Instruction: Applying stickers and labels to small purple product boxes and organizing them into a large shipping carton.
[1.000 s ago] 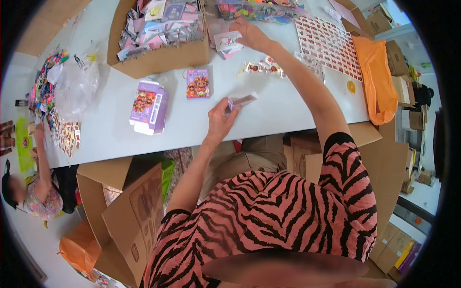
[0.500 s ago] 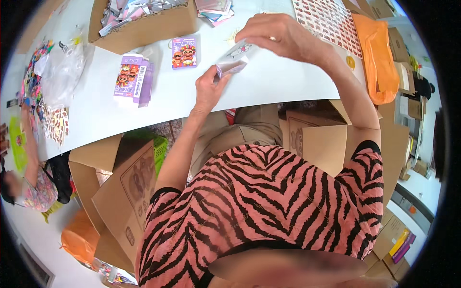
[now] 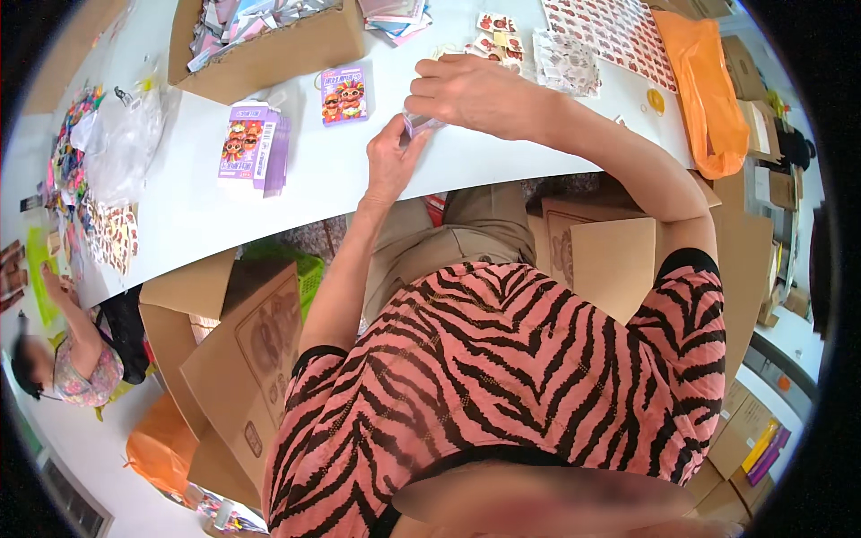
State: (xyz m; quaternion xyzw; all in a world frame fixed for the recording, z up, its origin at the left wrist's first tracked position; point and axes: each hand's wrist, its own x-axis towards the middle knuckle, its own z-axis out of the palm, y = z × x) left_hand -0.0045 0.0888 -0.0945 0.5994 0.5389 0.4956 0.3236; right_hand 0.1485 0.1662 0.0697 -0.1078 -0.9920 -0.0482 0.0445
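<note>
Nearest, an open cardboard carton (image 3: 242, 359) stands in the lower left of the frame, beside the lap and below the worktop (image 3: 314, 170), an arrangement that seems to spare working room above. At the worktop's near edge, upper centre, the left hand (image 3: 391, 163) pinches a small purple box (image 3: 415, 124) between thumb and fingers. Gripping it low probably steadies it and keeps its upper end free for the right hand (image 3: 480, 94), which bends over that end with its fingers close together. Those fingers cover the upper part of the box, so whether they pinch anything cannot be told.

Left of the hands, a flat purple character box (image 3: 344, 95) lies face up, and nearer the left a purple carton pile (image 3: 254, 148) shows layered edges; both are set aside, perhaps to leave the middle open yet stay within reach. Beyond, at the upper left, a cardboard bin (image 3: 278, 56) contains loose packets (image 3: 247, 31); its walls presumably stop them sliding. At the upper right, clear packets (image 3: 567, 63) and a sticker sheet (image 3: 610, 40) lie flat, the sheet spread so its rows show, near an orange bag (image 3: 704, 94).
</note>
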